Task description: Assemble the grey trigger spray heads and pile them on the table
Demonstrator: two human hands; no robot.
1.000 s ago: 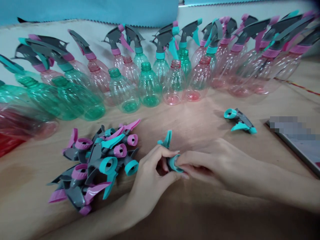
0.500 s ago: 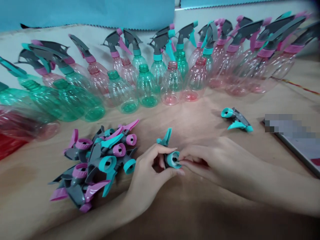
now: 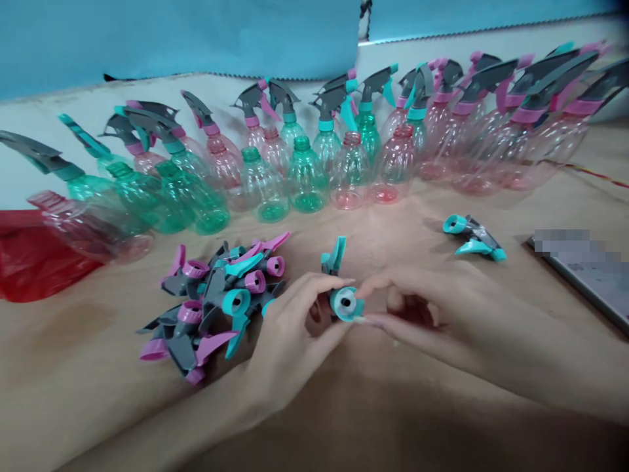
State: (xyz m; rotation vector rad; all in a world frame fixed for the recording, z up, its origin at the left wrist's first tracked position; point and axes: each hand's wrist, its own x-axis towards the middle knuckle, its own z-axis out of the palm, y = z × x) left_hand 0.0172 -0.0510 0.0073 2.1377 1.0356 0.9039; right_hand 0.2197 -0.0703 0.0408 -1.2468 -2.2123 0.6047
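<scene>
Both hands meet low in the middle of the brown table around one teal and grey spray trigger head (image 3: 340, 288). My left hand (image 3: 289, 334) grips its body, fingers curled round it. My right hand (image 3: 422, 311) pinches the teal screw collar, whose round opening faces me. The teal trigger lever sticks up behind the fingers. A pile of several pink and teal trigger heads (image 3: 221, 298) lies just left of my left hand.
Rows of green and pink clear plastic bottles (image 3: 304, 177) stand at the back, some capped with sprayers. A lone teal trigger head (image 3: 472, 237) lies to the right. A red bag (image 3: 34, 255) sits far left, a flat board (image 3: 584, 272) far right.
The view has shifted so the bottles and pile sit further right. My hands have turned the trigger head so its collar opening now faces me; my right fingers have moved back slightly.
</scene>
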